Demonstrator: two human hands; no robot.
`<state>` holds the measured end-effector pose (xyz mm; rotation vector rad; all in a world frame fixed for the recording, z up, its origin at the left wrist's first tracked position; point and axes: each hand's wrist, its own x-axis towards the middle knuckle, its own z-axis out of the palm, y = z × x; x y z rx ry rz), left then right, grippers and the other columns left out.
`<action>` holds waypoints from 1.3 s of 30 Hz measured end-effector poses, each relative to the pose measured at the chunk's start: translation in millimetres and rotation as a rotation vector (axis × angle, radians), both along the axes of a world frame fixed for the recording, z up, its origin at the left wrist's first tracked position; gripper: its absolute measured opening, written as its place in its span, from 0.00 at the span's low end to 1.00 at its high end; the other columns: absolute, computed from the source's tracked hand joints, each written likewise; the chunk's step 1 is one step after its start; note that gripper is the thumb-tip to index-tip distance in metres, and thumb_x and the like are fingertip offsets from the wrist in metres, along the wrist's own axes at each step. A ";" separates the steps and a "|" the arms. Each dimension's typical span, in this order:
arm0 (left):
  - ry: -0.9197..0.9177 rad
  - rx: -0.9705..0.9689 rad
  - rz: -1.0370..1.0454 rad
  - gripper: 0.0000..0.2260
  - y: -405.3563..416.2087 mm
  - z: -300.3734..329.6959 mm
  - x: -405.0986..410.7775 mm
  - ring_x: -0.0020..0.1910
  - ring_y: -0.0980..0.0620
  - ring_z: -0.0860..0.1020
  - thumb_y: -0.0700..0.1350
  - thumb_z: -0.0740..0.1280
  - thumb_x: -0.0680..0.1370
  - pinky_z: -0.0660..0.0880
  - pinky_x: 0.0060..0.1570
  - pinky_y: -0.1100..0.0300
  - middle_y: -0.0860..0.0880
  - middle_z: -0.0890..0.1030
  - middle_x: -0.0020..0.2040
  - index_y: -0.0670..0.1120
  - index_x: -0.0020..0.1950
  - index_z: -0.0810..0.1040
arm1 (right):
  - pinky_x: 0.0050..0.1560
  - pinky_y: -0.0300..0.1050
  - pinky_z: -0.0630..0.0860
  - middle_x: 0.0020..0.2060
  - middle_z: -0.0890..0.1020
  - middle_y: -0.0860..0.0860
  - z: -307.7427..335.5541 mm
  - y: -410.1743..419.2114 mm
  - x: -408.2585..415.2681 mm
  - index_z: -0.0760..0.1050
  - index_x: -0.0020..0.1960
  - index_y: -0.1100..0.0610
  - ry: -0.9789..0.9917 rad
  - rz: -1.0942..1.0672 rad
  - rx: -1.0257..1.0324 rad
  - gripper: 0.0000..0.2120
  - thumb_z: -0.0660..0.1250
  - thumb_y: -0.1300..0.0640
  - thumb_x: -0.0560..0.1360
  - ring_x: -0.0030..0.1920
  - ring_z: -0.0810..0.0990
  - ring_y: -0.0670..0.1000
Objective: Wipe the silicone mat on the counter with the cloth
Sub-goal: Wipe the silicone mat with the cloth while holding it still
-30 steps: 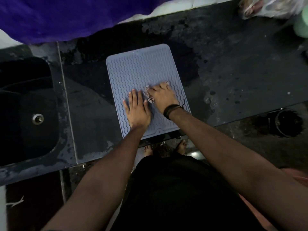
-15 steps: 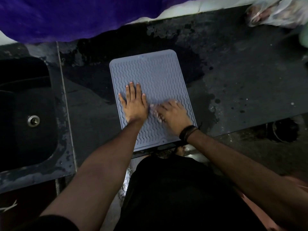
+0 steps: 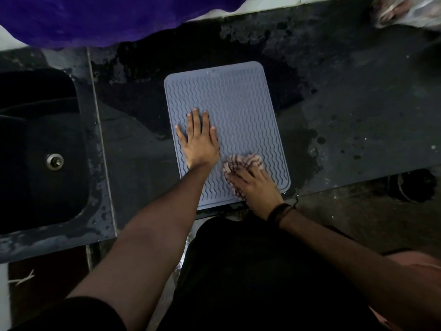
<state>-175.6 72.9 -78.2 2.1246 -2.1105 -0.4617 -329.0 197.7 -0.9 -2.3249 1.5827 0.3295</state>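
Note:
A grey-blue silicone mat [image 3: 233, 101] with wavy ridges lies flat on the dark counter [image 3: 358, 111], its near edge at the counter's front. My left hand [image 3: 199, 142] rests palm down on the mat's left half, fingers spread, holding nothing. My right hand [image 3: 256, 186] presses a bunched checked cloth [image 3: 243, 162] onto the mat's near right corner. Part of the cloth sticks out beyond the fingers; the rest is under the hand. A dark band sits on my right wrist.
A dark sink [image 3: 40, 144] with a metal drain [image 3: 55, 161] lies left of the mat. Wet patches darken the counter around the mat. A purple cloth [image 3: 95, 17] hangs over the back edge. A plastic bag [image 3: 405, 10] sits at the far right corner.
My right hand has drawn the cloth toward me, from the mat's middle to its near right corner. My left hand has shifted farther up the mat's left half.

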 end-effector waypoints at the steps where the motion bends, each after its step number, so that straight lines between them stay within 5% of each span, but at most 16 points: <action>1: 0.005 0.005 -0.002 0.25 0.3 0.6 -0.1 0.82 0.49 0.45 0.54 0.45 0.87 0.39 0.78 0.39 0.49 0.49 0.84 0.50 0.83 0.51 | 0.63 0.56 0.67 0.68 0.72 0.51 2.4 6.2 -1.1 0.67 0.72 0.51 0.003 0.016 0.009 0.27 0.54 0.60 0.73 0.66 0.69 0.61; 8: -0.028 0.001 -0.142 0.27 -13.6 11.9 22.9 0.79 0.42 0.60 0.59 0.53 0.84 0.42 0.79 0.41 0.45 0.61 0.81 0.50 0.81 0.63 | 0.64 0.55 0.64 0.63 0.75 0.52 2.8 -28.4 41.1 0.71 0.68 0.53 -0.076 -0.113 -0.091 0.25 0.67 0.55 0.72 0.65 0.70 0.59; 14: -0.057 0.119 -0.317 0.32 -17.4 11.1 46.0 0.82 0.47 0.49 0.63 0.53 0.83 0.43 0.79 0.43 0.48 0.48 0.84 0.52 0.84 0.49 | 0.64 0.57 0.65 0.65 0.73 0.53 -10.3 -4.2 39.3 0.67 0.72 0.53 0.001 -0.017 -0.116 0.25 0.61 0.58 0.75 0.63 0.70 0.61; 18: -0.052 0.174 -0.338 0.34 -24.2 19.9 47.1 0.82 0.46 0.49 0.64 0.55 0.82 0.46 0.79 0.45 0.47 0.47 0.84 0.52 0.84 0.49 | 0.60 0.56 0.69 0.61 0.76 0.53 -6.3 24.0 23.4 0.71 0.70 0.52 -0.013 0.095 -0.094 0.24 0.59 0.59 0.74 0.59 0.73 0.61; 23: 0.075 0.395 -0.404 0.44 -44.8 37.2 71.5 0.82 0.47 0.47 0.61 0.68 0.78 0.51 0.80 0.47 0.49 0.42 0.83 0.53 0.83 0.44 | 0.65 0.56 0.67 0.61 0.77 0.52 8.8 0.9 42.7 0.72 0.68 0.53 -0.089 -0.059 -0.129 0.25 0.65 0.58 0.71 0.63 0.71 0.59; 26: 0.015 0.369 -0.397 0.44 -47.3 37.8 84.0 0.82 0.46 0.46 0.57 0.70 0.78 0.48 0.80 0.48 0.47 0.42 0.83 0.50 0.83 0.44 | 0.68 0.55 0.63 0.64 0.74 0.53 10.9 -26.2 76.3 0.69 0.70 0.53 -0.104 -0.071 -0.123 0.26 0.66 0.57 0.72 0.66 0.68 0.58; 32: -0.053 0.383 -0.379 0.41 -47.1 31.6 84.9 0.82 0.50 0.44 0.59 0.66 0.80 0.40 0.77 0.39 0.48 0.42 0.83 0.50 0.84 0.44 | 0.67 0.56 0.61 0.69 0.69 0.53 -4.6 -7.9 97.8 0.64 0.74 0.54 -0.027 0.003 -0.103 0.26 0.48 0.59 0.76 0.66 0.66 0.60; 39: -0.011 0.377 -0.353 0.41 -45.3 25.7 84.9 0.82 0.51 0.43 0.59 0.66 0.80 0.39 0.77 0.38 0.50 0.41 0.83 0.52 0.83 0.44 | 0.69 0.56 0.61 0.68 0.71 0.51 3.5 11.2 72.1 0.67 0.72 0.50 -0.086 0.118 -0.013 0.27 0.63 0.60 0.73 0.69 0.64 0.59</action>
